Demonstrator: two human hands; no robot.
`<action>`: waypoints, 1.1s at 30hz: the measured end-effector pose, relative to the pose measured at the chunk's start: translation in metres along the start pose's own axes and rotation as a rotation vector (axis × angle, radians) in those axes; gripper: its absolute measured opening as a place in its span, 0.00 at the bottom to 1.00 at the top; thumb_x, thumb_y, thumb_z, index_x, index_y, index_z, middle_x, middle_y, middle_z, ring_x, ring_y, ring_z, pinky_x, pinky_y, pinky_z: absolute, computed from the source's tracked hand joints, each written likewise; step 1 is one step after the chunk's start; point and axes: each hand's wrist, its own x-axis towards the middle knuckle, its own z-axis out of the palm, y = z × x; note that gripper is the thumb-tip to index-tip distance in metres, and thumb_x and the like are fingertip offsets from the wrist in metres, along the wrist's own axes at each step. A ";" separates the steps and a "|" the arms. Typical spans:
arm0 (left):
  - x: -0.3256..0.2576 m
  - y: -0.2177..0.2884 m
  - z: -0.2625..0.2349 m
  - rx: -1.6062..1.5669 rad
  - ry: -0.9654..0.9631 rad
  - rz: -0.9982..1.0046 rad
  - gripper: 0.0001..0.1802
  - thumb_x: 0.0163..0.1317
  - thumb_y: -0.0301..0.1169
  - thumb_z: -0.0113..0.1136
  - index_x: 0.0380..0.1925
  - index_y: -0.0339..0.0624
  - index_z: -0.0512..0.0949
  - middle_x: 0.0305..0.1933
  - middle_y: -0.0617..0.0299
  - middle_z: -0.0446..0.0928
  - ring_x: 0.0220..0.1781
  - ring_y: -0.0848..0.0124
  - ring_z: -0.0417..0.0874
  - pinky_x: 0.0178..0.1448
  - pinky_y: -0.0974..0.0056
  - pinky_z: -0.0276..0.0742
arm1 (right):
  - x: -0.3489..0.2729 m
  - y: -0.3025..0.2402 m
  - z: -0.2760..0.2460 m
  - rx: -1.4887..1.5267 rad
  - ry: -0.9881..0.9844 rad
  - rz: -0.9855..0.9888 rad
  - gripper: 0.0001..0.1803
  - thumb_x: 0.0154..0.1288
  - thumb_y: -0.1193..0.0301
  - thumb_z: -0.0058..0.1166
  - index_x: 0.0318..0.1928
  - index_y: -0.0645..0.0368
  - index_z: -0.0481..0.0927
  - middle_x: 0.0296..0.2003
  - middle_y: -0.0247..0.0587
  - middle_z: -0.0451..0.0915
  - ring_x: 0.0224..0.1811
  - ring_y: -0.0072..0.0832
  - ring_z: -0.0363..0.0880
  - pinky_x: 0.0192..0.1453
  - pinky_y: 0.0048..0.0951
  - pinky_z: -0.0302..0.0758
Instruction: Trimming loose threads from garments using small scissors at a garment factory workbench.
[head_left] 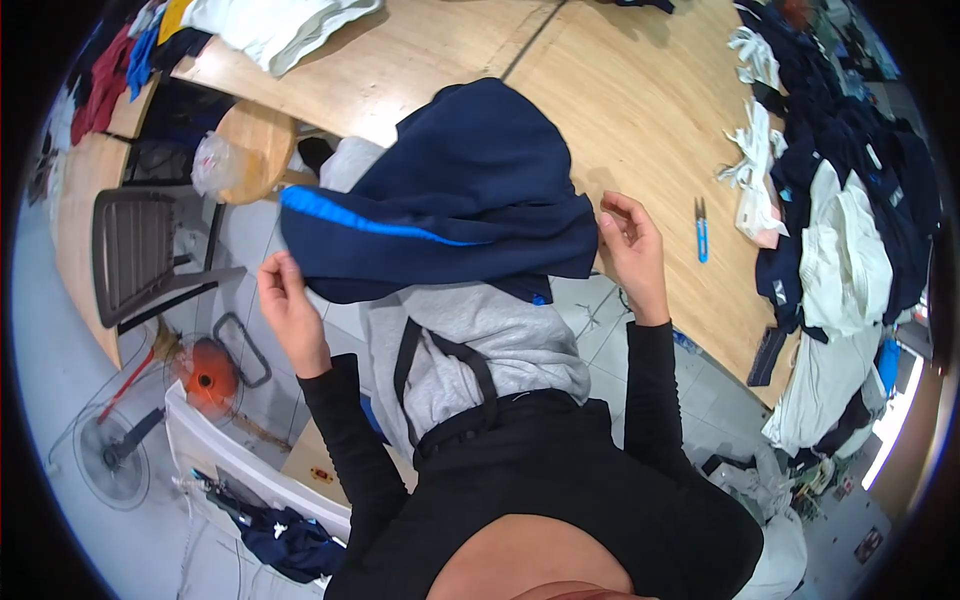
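Note:
A navy garment [470,150] with a bright blue stripe is spread in front of me, partly over the table edge and partly above my lap. Its exact kind does not show. At its left end, my left hand [293,305] is closed, with thumb and fingers pinching the cloth edge. My right hand [635,250] is beside the garment's right edge, its fingers loosely bent and apart, with no cloth visibly gripped. Small thread snips [702,232] with blue handles lie on the table to the right of that hand.
The wooden table [640,120] bears a white cloth pile [285,30] at the far left and heaped navy and white garments [845,240] along the right. To the left stand a wooden stool [262,150], a dark chair [145,250], an orange fan [208,378] and a white bin [190,435].

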 end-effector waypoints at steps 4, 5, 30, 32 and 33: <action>-0.026 0.014 0.011 0.166 0.134 0.091 0.23 0.74 0.25 0.66 0.67 0.38 0.78 0.73 0.49 0.77 0.77 0.57 0.75 0.81 0.50 0.66 | -0.007 -0.012 0.014 0.128 -0.067 0.135 0.22 0.80 0.74 0.64 0.68 0.69 0.79 0.58 0.45 0.86 0.51 0.20 0.86 0.58 0.25 0.83; -0.033 0.023 0.020 0.172 0.136 0.086 0.23 0.74 0.25 0.66 0.67 0.38 0.78 0.73 0.49 0.77 0.77 0.57 0.75 0.81 0.50 0.66 | -0.008 -0.013 0.016 0.144 -0.076 0.180 0.21 0.79 0.74 0.64 0.67 0.69 0.80 0.55 0.43 0.88 0.49 0.20 0.87 0.56 0.23 0.83; -0.025 0.013 -0.020 0.436 0.038 0.246 0.07 0.73 0.28 0.70 0.47 0.39 0.85 0.74 0.44 0.75 0.76 0.49 0.77 0.77 0.50 0.70 | -0.031 -0.030 0.027 -0.164 -0.356 0.174 0.11 0.80 0.70 0.65 0.52 0.66 0.86 0.38 0.29 0.85 0.38 0.14 0.78 0.46 0.20 0.77; -0.029 0.017 -0.002 0.407 0.013 0.250 0.09 0.73 0.28 0.70 0.50 0.40 0.85 0.74 0.44 0.75 0.77 0.49 0.77 0.78 0.50 0.70 | -0.034 -0.030 0.040 -0.155 -0.338 0.174 0.11 0.80 0.69 0.65 0.51 0.66 0.86 0.38 0.28 0.85 0.38 0.13 0.77 0.45 0.19 0.77; -0.031 0.018 0.006 0.376 -0.016 0.254 0.11 0.72 0.27 0.70 0.52 0.40 0.85 0.74 0.44 0.75 0.77 0.49 0.76 0.80 0.50 0.69 | -0.035 -0.029 0.044 -0.149 -0.316 0.176 0.11 0.81 0.69 0.65 0.50 0.66 0.86 0.38 0.28 0.85 0.38 0.13 0.77 0.45 0.19 0.76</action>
